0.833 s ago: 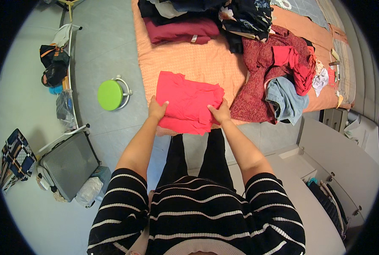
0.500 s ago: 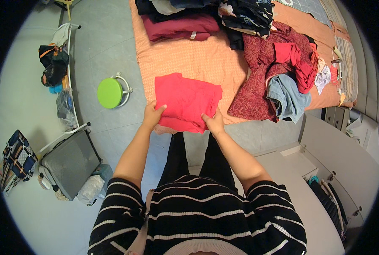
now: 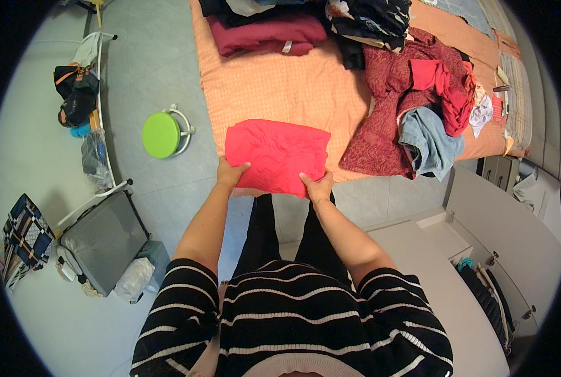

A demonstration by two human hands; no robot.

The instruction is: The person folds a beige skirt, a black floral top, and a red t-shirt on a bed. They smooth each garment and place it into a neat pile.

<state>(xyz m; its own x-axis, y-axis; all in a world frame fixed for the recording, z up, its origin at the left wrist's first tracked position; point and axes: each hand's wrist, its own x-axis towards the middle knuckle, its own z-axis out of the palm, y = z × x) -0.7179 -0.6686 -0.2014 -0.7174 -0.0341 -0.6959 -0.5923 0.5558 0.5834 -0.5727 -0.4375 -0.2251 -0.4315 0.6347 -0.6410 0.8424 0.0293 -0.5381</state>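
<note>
A bright red garment [image 3: 277,154], folded into a rough rectangle, lies at the near edge of the bed [image 3: 268,88]. What kind of garment it is, I cannot make out. My left hand [image 3: 231,172] grips its near left corner, thumb on top and fingers underneath. At the near right corner my right hand [image 3: 319,185] holds it the same way. The fingers below the cloth are hidden. Some creases run across its upper face.
Dark red folded clothing [image 3: 264,34] and a dark floral pile [image 3: 371,22] lie at the bed's far side. To the right are a patterned red garment [image 3: 381,125] and blue denim [image 3: 426,141]. A green stool [image 3: 161,135] and grey suitcase [image 3: 106,239] stand left; an open cabinet door [image 3: 500,226] is right.
The red garment's far edge has come down nearer and now lies straighter and flatter. Both hands keep their hold at the near corners with only a slight shift.
</note>
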